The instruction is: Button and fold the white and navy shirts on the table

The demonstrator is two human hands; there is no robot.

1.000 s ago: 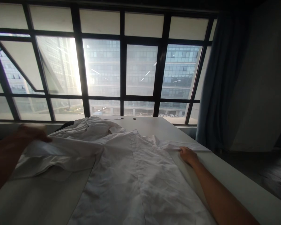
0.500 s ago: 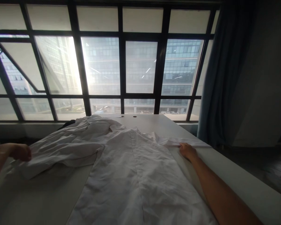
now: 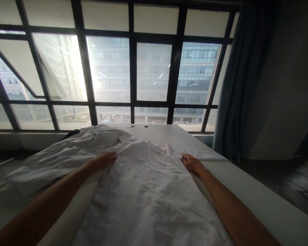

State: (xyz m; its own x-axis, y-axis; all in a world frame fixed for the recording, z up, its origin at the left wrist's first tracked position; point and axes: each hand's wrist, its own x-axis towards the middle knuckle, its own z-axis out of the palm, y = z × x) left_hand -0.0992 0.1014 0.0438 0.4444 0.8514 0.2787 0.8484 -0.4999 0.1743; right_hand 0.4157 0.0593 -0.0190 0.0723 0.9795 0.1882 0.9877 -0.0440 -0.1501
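Note:
A white button-front shirt [image 3: 146, 191] lies spread on a long white table [image 3: 261, 201], its collar toward the window. My left hand [image 3: 104, 160] rests flat on the shirt's left shoulder, fingers stretched out, where the left sleeve [image 3: 53, 164] runs off to the left. My right hand [image 3: 191, 162] lies at the shirt's right shoulder, fingers curled on the cloth where the right sleeve [image 3: 207, 155] begins; whether it pinches the fabric is hard to tell.
A wall of dark-framed windows [image 3: 133, 68] stands behind the table, with a dark curtain [image 3: 236, 82] at the right. The table's right edge drops to a dark floor [image 3: 292, 184]. Two small holes [image 3: 145, 126] mark the table's far end.
My left hand let go of the left sleeve's end at the far left and moved right onto the shirt's left shoulder. My right hand shifted slightly inward.

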